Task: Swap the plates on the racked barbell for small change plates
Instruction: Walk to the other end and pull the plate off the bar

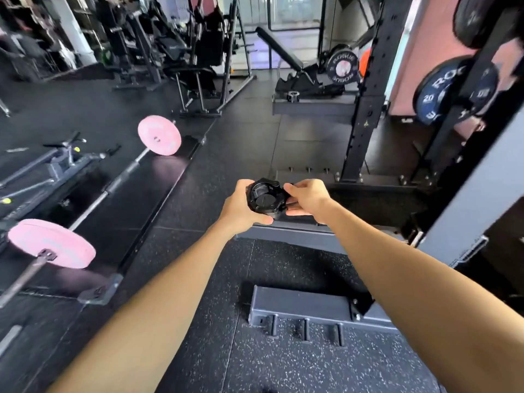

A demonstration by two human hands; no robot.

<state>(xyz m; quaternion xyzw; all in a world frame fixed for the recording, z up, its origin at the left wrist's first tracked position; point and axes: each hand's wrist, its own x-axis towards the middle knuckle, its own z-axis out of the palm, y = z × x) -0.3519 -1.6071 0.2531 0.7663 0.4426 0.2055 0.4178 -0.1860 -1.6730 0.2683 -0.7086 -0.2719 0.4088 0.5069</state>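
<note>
Held a black barbell collar (265, 197) between left hand (241, 207) and right hand (307, 198), fingers of both clamped on its sides. Looked light, rigid plastic, probably easy to grip by rim and lever.

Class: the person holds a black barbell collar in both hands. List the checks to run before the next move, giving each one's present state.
1. Left hand grips the collar: ok.
2. Right hand fingers on the collar's lever side: ok.
3. Collar lever open or shut: cannot tell.
4. Collar off any bar sleeve: ok, it is held in the air.
5. Racked barbell in view: not ok; only the barbell with pink plates on the floor shows.
6. Small change plates located: cannot tell.
</note>
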